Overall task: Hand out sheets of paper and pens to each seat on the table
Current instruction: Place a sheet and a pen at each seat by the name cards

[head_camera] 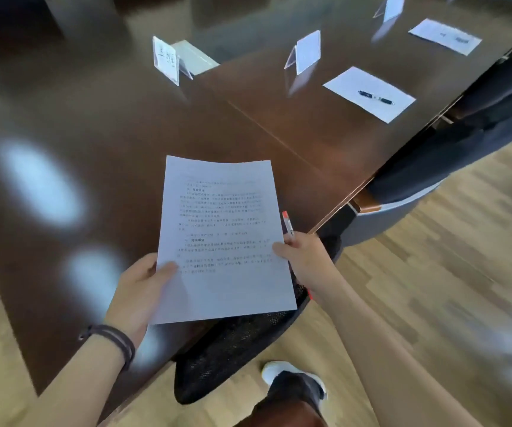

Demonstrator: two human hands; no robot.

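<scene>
A printed sheet of paper [222, 238] is held above the near edge of the dark wooden table [94, 134]. My left hand [143, 283] pinches its lower left edge, thumb on top. Its right edge is pinched by my right hand [302, 257], which also holds a pen with a red cap [288, 224] that sticks up beside the sheet. Farther right on the table lies a sheet [368, 94] with a dark pen [376, 97] on it. Another sheet [444, 35] lies beyond it.
Clear name-card stands [166, 60] [305, 52] [391, 6] sit along the table's middle. A black mesh chair [233, 343] is tucked under the near edge below the sheet. Grey-blue chairs [433, 167] line the right side. Light wood floor [449, 257] lies to the right.
</scene>
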